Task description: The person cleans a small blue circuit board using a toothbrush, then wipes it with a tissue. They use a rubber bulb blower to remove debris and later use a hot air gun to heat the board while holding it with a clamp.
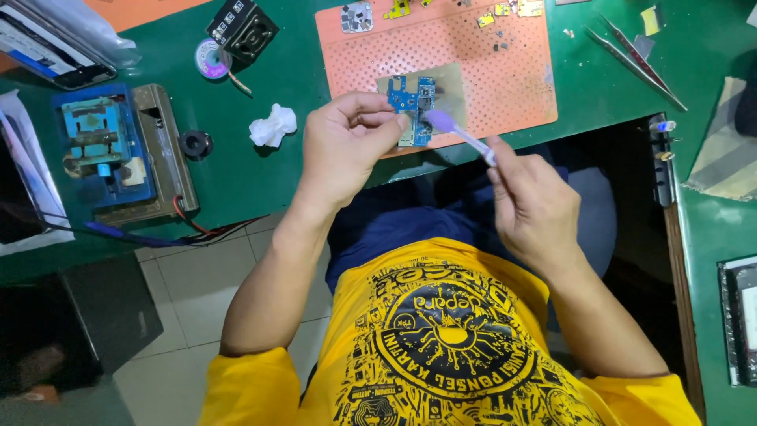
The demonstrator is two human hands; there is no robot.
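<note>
Left hand (347, 146) is pinching a blue board (412, 106) w/ thumb & fingers, holding it just above the orange mat (505, 71) on the green surface (236, 173). Right hand (532, 205) is gripping a brush (457, 132), its head touching the board

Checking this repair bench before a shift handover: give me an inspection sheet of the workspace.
Surface: green bench with an orange perforated mat.
Job's things: blue circuit board; purple-headed brush.
Clutter: crumpled tissue, tweezers, small parts on the mat, blue fixture.
Grippers: left hand pinches the board; right hand holds the brush against it.
Cables: red and dark wires at the bench edge.
Surroundings: tiled floor.
</note>
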